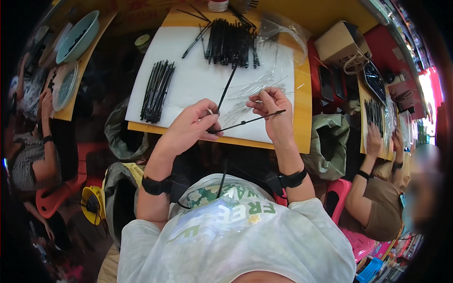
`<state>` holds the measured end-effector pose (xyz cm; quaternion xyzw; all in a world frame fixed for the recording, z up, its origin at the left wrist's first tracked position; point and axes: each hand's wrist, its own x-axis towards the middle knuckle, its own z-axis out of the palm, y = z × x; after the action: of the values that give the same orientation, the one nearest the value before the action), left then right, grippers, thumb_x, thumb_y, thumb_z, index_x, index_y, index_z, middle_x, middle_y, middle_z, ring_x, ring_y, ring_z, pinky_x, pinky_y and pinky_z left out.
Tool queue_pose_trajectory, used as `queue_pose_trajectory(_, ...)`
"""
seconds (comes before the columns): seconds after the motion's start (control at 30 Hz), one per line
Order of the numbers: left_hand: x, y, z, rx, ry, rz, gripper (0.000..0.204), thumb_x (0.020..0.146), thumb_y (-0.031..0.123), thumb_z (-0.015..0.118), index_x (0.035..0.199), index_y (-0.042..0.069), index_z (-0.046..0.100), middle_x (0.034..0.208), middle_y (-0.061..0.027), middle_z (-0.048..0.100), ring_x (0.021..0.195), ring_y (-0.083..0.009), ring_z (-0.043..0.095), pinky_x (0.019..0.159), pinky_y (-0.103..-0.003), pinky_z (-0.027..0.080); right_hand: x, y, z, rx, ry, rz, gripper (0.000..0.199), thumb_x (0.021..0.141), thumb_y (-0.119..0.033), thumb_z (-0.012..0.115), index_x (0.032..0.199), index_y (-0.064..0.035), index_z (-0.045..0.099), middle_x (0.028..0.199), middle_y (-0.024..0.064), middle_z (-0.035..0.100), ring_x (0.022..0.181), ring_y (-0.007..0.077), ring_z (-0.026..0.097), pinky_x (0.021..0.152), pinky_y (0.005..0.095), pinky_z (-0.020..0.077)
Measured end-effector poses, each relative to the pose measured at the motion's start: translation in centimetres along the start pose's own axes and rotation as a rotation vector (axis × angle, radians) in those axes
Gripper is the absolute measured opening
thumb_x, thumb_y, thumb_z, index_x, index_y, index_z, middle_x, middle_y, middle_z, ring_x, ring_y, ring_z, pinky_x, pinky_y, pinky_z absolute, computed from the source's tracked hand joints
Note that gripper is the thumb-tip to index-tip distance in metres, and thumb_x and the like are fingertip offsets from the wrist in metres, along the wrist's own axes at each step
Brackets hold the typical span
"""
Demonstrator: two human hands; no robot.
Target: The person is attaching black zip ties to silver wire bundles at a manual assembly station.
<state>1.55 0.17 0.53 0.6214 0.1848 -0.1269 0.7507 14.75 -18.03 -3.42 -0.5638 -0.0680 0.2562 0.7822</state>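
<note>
My left hand [186,126] is closed on a thin black jointed rod [243,122]. One arm of it points up toward the pile, and the other runs right, its tip passing in front of my right hand [276,113]. A small knob sits partway along that second arm. The fingertips of my right hand are pinched together; whatever is between them is too small to make out. Under and beyond my hands, thin clear or silvery strands [257,89] lie scattered on a white sheet [188,52].
A large heap of black rods [231,42] lies at the far side, with a neat bundle [158,92] at left. A clear plastic bag [283,30] sits far right. Open sacks [328,146] flank the wooden table [304,104]. People work at both sides; a cardboard box [339,42] stands right.
</note>
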Motion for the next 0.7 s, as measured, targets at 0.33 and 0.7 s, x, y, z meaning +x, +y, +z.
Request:
queue_pose_trajectory(0.33,-0.3,-1.5,-0.5,-0.438,0.031,-0.028,0.01,0.094,0.013,0.045,0.1,0.006,0.049,0.083,-0.0046,0.055,0.079,-0.0277,0.068,0.062,-0.026,0.057,-1.6,0.0,2.5,0.131,-0.137,0.062,0.008,0.091,-0.008,0.052,0.096,-0.0028,0.048,0.088,0.0154,0.064,0.081,0.0264,0.068,0.062,0.026,0.0555)
queue_pose_trajectory(0.7,-0.6,-1.8,-0.6,-0.57,-0.054,0.005,0.011,0.095,0.013,0.046,0.101,0.004,0.048,0.084,-0.0054,0.055,0.079,-0.0277,0.067,0.066,-0.028,0.059,-1.3,1.1,2.6,0.123,-0.154,0.151,0.012,0.09,-0.009,0.055,0.098,-0.0019,0.049,0.087,0.0156,0.064,0.08,0.0255,0.068,0.062,0.0259,0.0554)
